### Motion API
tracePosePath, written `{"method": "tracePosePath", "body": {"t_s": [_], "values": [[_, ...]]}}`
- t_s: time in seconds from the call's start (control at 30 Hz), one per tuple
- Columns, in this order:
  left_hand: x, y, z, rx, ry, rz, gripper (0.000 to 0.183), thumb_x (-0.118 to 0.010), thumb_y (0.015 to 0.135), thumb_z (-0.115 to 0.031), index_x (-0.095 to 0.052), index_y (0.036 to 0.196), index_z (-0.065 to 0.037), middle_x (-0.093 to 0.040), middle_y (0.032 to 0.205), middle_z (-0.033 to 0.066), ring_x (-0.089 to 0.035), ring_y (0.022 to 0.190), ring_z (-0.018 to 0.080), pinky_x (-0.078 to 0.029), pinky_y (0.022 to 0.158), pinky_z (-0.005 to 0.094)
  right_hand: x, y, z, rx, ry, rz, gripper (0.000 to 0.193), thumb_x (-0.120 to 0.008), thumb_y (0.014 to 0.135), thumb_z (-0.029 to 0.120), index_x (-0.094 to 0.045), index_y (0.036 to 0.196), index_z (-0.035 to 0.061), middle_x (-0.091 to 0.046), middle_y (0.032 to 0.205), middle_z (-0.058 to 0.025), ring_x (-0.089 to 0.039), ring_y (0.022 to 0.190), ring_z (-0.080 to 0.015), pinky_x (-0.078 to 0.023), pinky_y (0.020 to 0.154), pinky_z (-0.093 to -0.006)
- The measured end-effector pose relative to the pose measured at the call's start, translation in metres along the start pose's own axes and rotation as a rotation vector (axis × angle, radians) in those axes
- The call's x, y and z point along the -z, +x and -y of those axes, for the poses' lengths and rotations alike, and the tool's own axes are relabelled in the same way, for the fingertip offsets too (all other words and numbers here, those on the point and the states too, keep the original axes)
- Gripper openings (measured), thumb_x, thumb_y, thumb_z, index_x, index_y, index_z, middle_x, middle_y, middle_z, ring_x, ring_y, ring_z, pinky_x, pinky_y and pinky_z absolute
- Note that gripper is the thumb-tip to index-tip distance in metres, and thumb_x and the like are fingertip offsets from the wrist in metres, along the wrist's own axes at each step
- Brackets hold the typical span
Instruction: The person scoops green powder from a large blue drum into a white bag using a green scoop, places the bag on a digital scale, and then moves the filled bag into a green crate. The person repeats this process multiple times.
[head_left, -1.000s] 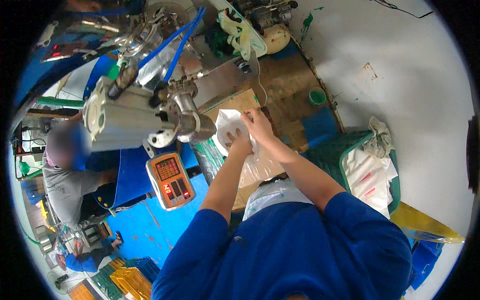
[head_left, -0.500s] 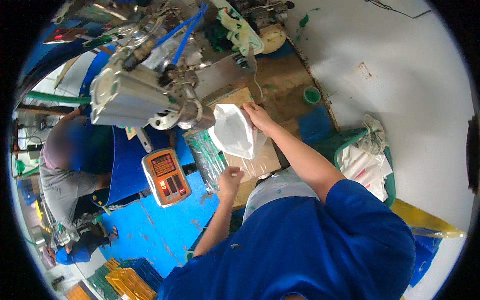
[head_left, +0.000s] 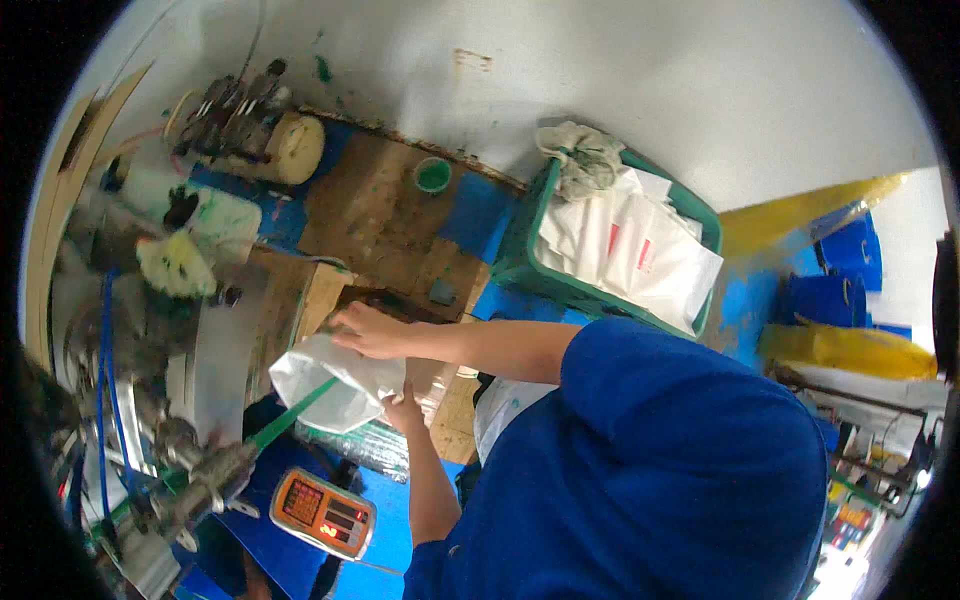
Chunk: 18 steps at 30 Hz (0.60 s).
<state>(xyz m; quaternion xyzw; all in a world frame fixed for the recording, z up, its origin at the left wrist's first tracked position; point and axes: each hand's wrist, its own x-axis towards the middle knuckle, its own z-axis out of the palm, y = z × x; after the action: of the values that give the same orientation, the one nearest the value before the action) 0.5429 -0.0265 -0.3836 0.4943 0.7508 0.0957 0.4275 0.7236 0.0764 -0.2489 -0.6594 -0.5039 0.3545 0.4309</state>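
Observation:
A white plastic bag [head_left: 365, 385] hangs with its mouth spread open below the metal filling nozzle [head_left: 235, 460]. From that nozzle a green stream [head_left: 290, 412] runs into the bag. My right hand [head_left: 368, 330] is closed on the bag's far rim. Lower down, my left hand [head_left: 404, 410] grips the near side of the bag, with the fingers partly hidden by it. Behind the bag, a digital scale [head_left: 323, 513] with an orange face and lit red display stands beside the nozzle.
A green crate [head_left: 530, 235] full of white bags [head_left: 640, 240] and a crumpled cloth [head_left: 582, 160] stands at the wall. A cup of green liquid [head_left: 433, 175] sits on the stained brown board [head_left: 375, 205]. Blue bins [head_left: 825, 300] are at the right.
My left hand, apart from the bag before, now holds its side. A green stream now runs from the nozzle into the bag. My view has turned, showing more of the crate.

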Motion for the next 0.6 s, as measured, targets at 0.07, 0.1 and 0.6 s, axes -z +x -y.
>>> {"method": "tracePosePath", "body": {"t_s": [0.07, 0.1, 0.6], "values": [[0.009, -0.014, 0.004, 0.151, -0.256, 0.159, 0.040, -0.072, 0.075, -0.029, -0.050, 0.097, -0.004, -0.058, 0.073, 0.0117, -0.056, 0.049, 0.0180, -0.042, 0.036, 0.0260, 0.053, -0.038, -0.036, 0.029, -0.185, -0.200, 0.035, -0.061, 0.078, 0.030, -0.060, 0.102, 0.0043, -0.058, 0.096, -0.0180, -0.053, 0.095, -0.0349, -0.042, 0.086, -0.0426], [0.013, -0.023, 0.011, 0.128, -0.227, 0.231, 0.038, -0.071, 0.076, -0.028, -0.050, 0.096, -0.004, -0.058, 0.072, 0.0111, -0.055, 0.048, 0.0173, -0.042, 0.036, 0.0261, 0.091, -0.057, -0.061, 0.011, -0.314, -0.290, 0.036, -0.062, 0.075, 0.027, -0.059, 0.105, 0.0053, -0.057, 0.101, -0.0173, -0.051, 0.100, -0.0355, -0.041, 0.089, -0.0429], [0.022, -0.108, -0.005, 0.088, 0.093, 0.310, 0.020, -0.061, 0.078, -0.024, -0.062, 0.089, -0.007, -0.061, 0.071, 0.0061, -0.058, 0.057, 0.0139, -0.046, 0.045, 0.0266, 0.377, -0.252, -0.280, -0.584, -0.028, -1.520, 0.043, -0.051, 0.086, 0.035, -0.049, 0.107, -0.0024, -0.058, 0.102, -0.0241, -0.056, 0.093, -0.0367, -0.042, 0.085, -0.0404]]}}
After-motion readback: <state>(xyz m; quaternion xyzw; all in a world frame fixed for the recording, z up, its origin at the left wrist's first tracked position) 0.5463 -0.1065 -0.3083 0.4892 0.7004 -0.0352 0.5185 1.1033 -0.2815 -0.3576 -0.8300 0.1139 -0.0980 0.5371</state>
